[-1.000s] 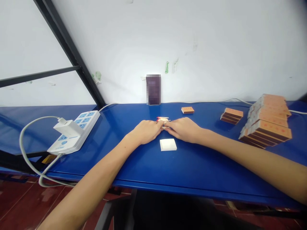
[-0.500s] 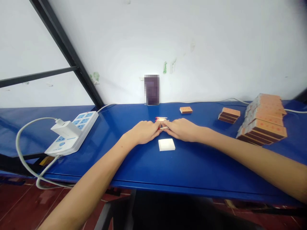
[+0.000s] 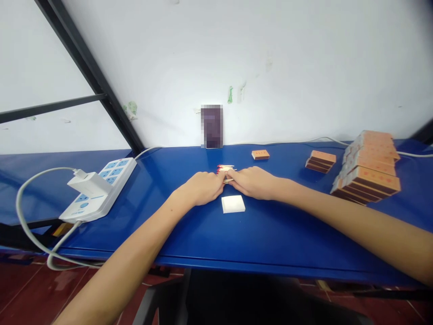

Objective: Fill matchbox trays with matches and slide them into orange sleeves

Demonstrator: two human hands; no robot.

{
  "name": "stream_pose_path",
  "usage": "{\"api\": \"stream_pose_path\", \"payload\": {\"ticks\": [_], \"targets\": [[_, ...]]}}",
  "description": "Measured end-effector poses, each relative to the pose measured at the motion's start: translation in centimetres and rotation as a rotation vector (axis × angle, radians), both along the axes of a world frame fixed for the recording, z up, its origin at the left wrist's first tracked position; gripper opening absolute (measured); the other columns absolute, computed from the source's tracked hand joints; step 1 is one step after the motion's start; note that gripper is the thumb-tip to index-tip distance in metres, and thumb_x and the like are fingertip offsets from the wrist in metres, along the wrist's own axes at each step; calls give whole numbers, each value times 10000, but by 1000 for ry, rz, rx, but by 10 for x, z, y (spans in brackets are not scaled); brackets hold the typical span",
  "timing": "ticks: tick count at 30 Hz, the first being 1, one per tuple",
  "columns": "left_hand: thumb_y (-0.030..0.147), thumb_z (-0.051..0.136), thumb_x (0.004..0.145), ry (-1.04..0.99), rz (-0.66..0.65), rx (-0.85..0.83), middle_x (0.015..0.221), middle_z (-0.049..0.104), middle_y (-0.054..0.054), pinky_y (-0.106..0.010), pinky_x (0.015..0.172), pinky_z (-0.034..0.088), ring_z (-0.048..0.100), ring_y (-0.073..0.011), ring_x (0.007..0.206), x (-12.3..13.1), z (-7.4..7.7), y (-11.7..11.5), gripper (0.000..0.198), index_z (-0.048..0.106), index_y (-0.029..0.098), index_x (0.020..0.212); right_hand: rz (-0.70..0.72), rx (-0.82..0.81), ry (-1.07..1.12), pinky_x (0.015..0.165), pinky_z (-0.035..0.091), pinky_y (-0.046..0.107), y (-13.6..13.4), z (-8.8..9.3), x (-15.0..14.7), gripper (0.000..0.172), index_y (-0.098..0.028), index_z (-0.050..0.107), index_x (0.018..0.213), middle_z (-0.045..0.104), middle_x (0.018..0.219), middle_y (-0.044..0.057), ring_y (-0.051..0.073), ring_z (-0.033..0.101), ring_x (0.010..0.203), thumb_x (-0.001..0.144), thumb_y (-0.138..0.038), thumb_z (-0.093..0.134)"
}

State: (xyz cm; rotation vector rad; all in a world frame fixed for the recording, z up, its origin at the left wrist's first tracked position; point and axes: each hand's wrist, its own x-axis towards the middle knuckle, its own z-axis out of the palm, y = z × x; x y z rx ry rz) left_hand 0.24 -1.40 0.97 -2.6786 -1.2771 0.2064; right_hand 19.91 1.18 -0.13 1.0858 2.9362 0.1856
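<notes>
Several red-tipped matches (image 3: 226, 168) lie in a small pile on the blue table, at the fingertips of both hands. My left hand (image 3: 208, 187) comes in from the left, its fingers closed on the matches at their red-tipped end. From the right, my right hand (image 3: 252, 181) pinches the matches at the plain end. The two hands' fingertips nearly meet, and part of the pile is hidden by them. Just in front of the hands lies a white open matchbox tray (image 3: 233, 204), touched by neither hand.
One matchbox (image 3: 260, 155) lies behind the hands. A small stack of matchboxes (image 3: 321, 161) and a large stack (image 3: 370, 171) stand at right. A white power strip (image 3: 111, 194) with a charger and cable is at left. A pixelated dark rectangle (image 3: 214, 126) leans on the wall.
The whole view has shifted slightly, so things sit a little further left. Both hands stay at the matches, with only small finger movements.
</notes>
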Motion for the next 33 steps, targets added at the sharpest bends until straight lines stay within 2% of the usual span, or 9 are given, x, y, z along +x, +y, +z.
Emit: {"api": "stream_pose_path", "payload": {"ticks": [5, 9, 11, 14, 17, 21, 26, 33], "targets": [[250, 314, 995, -3, 1, -29, 964, 717, -171, -397, 702, 519, 705, -305, 832, 1, 0, -1, 283, 496, 94, 1145, 28, -11, 3, 596, 352, 289, 0, 0, -2, 310, -130, 497, 1249, 723, 950, 128, 238, 695, 776, 1031, -291, 346], [279, 325, 996, -58, -29, -50, 892, 704, -134, -362, 665, 490, 681, -267, 754, -5, 6, -3, 267, 503, 115, 1109, 57, -61, 12, 594, 341, 292, -3, 13, 1, 280, -120, 530, 1182, 698, 969, 132, 219, 655, 757, 1017, -277, 367], [311, 324, 1006, -138, -66, -108, 838, 684, -90, -330, 635, 461, 644, -223, 683, -7, 13, -6, 256, 514, 147, 1059, 81, -156, 40, 579, 332, 291, -7, 26, 4, 274, -135, 553, 1109, 682, 907, 104, 190, 604, 691, 1019, -301, 354], [345, 323, 1019, -269, -136, -295, 740, 623, -21, -281, 586, 413, 553, -149, 589, -9, 25, -14, 268, 513, 188, 913, 144, -385, 61, 558, 325, 285, -15, 46, 10, 327, -179, 567, 913, 624, 761, 42, 146, 503, 587, 1022, -374, 328], [347, 334, 1017, -327, -157, -465, 663, 541, 16, -261, 546, 383, 462, -115, 539, -8, 33, -20, 290, 490, 191, 829, 167, -532, 63, 562, 333, 287, -23, 58, 13, 373, -195, 549, 820, 570, 683, 12, 135, 460, 554, 1017, -412, 318], [326, 374, 1000, -326, -143, -573, 669, 543, 23, -252, 552, 383, 452, -112, 554, -5, 34, -23, 259, 530, 189, 845, 186, -589, 43, 559, 331, 285, -26, 56, 12, 325, -199, 546, 776, 545, 658, -3, 125, 430, 532, 993, -358, 363], [310, 467, 957, -340, -112, -555, 636, 579, 33, -241, 544, 372, 468, -104, 529, -3, 33, -23, 220, 634, 195, 870, 217, -600, 34, 544, 316, 274, -28, 50, 9, 336, -197, 552, 734, 521, 598, -27, 110, 405, 513, 988, -355, 397], [330, 586, 872, -412, -69, -570, 604, 623, 35, -227, 526, 394, 524, -96, 505, -1, 33, -24, 186, 714, 196, 883, 201, -558, 24, 519, 273, 263, -32, 54, 4, 355, -186, 552, 640, 477, 532, -42, 93, 320, 482, 960, -318, 471]]}}
